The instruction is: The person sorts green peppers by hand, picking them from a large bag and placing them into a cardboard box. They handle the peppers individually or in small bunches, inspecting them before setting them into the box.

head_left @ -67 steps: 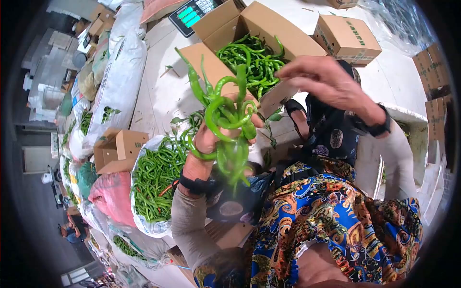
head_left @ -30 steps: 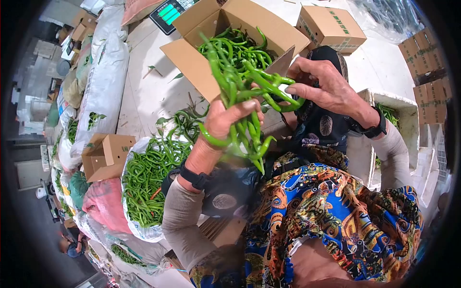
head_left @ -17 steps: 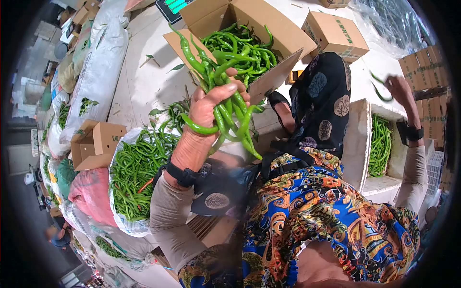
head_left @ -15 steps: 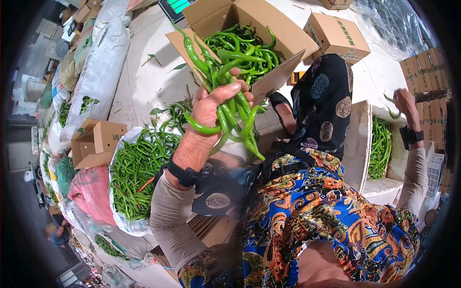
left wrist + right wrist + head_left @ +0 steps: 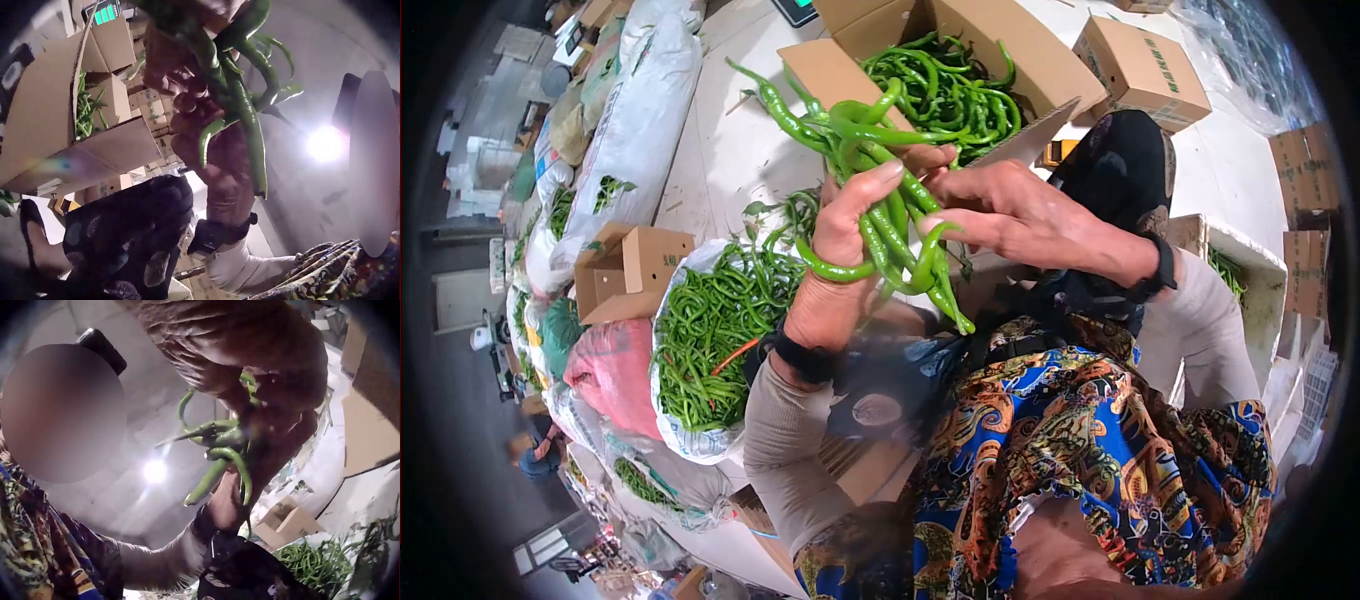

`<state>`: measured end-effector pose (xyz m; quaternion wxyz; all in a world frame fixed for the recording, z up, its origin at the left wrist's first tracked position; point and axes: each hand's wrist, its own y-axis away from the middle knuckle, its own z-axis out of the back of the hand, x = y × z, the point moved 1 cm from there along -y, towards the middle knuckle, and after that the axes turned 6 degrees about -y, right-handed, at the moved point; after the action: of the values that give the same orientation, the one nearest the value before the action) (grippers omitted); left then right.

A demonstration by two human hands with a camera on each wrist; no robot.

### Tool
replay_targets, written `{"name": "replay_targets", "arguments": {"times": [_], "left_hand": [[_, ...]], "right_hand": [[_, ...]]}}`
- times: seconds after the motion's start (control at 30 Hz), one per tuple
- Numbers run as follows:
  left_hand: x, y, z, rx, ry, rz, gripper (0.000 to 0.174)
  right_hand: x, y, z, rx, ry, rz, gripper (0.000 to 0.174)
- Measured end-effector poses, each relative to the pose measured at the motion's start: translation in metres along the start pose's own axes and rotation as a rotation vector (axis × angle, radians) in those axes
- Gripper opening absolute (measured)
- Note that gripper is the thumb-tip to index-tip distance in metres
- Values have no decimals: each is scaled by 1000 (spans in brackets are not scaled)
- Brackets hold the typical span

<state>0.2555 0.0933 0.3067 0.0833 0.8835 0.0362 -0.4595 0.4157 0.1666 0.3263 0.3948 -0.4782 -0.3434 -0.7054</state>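
Observation:
My left hand (image 5: 837, 228) grips a bunch of long green chili peppers (image 5: 883, 243), thumb across them, their ends sticking out above and below the fist. From the right, my right hand (image 5: 1040, 218) reaches into the bunch, thumb and fingers pinching at one pepper. In the right wrist view that hand (image 5: 244, 344) covers much of the bunch, while curved peppers (image 5: 219, 434) poke out below it. Seen from the left wrist, several peppers (image 5: 250, 128) hang in front of the right hand. Behind the bunch, an open carton (image 5: 1050, 65) holds more green peppers (image 5: 950, 95).
A white sack (image 5: 700, 447) heaped with peppers (image 5: 720, 345) stands at left, near a small open carton (image 5: 655, 265) and a pink sack (image 5: 615, 365). A closed carton (image 5: 1150, 75) sits behind at right. A white foam box (image 5: 1272, 300) is beside my right arm.
The right hand went out over the foam box at far right with peppers, then came back to the bunch. The left hand kept its grip throughout.

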Motion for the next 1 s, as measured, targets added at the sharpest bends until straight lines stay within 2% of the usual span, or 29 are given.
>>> {"name": "replay_targets", "arguments": {"times": [0.03, 0.07, 0.13, 0.2, 0.23, 0.27, 0.33, 0.37, 0.47, 0.5, 0.53, 0.6, 0.63, 0.67, 0.73, 0.8, 0.87, 0.9, 1.0], "left_hand": [[-5, 3, -4, -16, 50, 45, 36], [-4, 3, 2, -29, 50, 42, 36], [-3, 0, 13, -72, 5, 18, 36], [-4, 3, 20, -147, -2, 16, 34], [-2, 5, 29, -159, 16, 74, 34], [-1, 6, 34, -170, 34, 130, 35], [0, 6, 34, -183, 35, 122, 37], [-2, 7, 32, -167, 42, 116, 36], [-7, 6, 24, -128, 60, 115, 35], [-7, 7, 22, -136, 51, 158, 36], [-6, 8, 20, -144, 44, 202, 37], [-3, 7, 18, -133, 16, 227, 38], [-3, 7, 20, -77, -19, 249, 37], [-3, 6, 21, -23, -54, 270, 37], [0, 6, 18, -43, -108, 295, 37], [2, 5, 15, -103, -257, 224, 33], [1, 8, 13, -115, -282, 238, 33], [0, 9, 10, -65, -289, 258, 33], [2, 9, 14, 12, -243, 288, 32]], "right_hand": [[-5, -9, -6, 11, -6, 2, 36], [-9, -16, -10, -20, -200, 55, 35], [-4, -21, -11, -40, -397, 104, 35], [7, -16, -1, -64, -259, -212, 32], [14, -11, -3, -101, -438, -152, 30], [9, -12, -3, -97, -440, -155, 30], [-5, -15, 2, -205, -453, -118, 28], [-8, -16, 4, -232, -358, -44, 27], [-3, -17, 10, -201, -433, -94, 26], [-1, -20, 9, -194, -435, 12, 27], [3, -23, 8, -194, -436, 12, 27], [12, -25, 10, -150, -263, 9, 32], [-3, -32, 3, -200, -287, 37, 39], [-5, -34, 3, -204, -288, 39, 39], [-7, -38, 3, -153, -151, 26, 41], [-17, -42, 0, -160, -134, 48, 42], [-21, -45, -3, -226, -123, 116, 39], [-20, -50, -3, -241, -50, 209, 35], [-20, -52, -2, -189, -179, 115, 31]]}}
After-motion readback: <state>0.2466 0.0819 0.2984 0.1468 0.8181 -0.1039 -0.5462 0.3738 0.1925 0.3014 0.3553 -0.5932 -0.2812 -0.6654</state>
